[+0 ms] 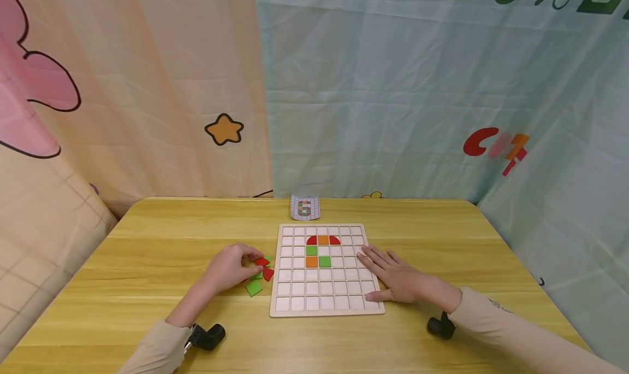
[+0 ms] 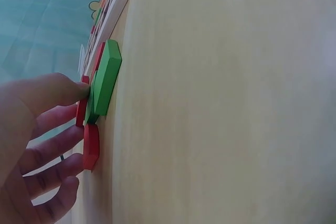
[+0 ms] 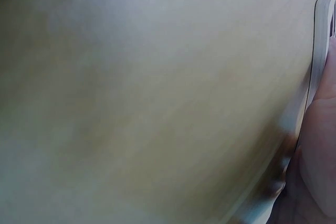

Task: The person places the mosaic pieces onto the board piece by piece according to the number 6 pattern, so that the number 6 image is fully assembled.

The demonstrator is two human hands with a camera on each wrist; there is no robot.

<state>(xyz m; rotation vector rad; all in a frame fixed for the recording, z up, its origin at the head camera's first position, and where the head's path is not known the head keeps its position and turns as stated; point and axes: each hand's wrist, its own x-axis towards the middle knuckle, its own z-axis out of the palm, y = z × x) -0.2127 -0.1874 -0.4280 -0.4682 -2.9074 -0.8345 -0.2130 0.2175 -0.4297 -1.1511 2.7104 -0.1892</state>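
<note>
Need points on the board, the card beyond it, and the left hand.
Board (image 1: pixel 326 275): head view, on a bare cell near its middle.
Card (image 1: pixel 304 208): head view, on its printed pattern.
Left hand (image 1: pixel 229 267): head view, on its back.

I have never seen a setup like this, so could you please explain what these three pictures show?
There is no robot here, just a person working bare-handed. The wide picture is taken from the person's head, looking forward and down; the other two come from the left and right wrists. On the table lie a gridded board with some red, orange and green tiles on it, a small pattern card beyond it, and loose red and green tiles left of the board. The left hand seems to pinch one red tile; the right hand rests on the board's right edge.
</note>
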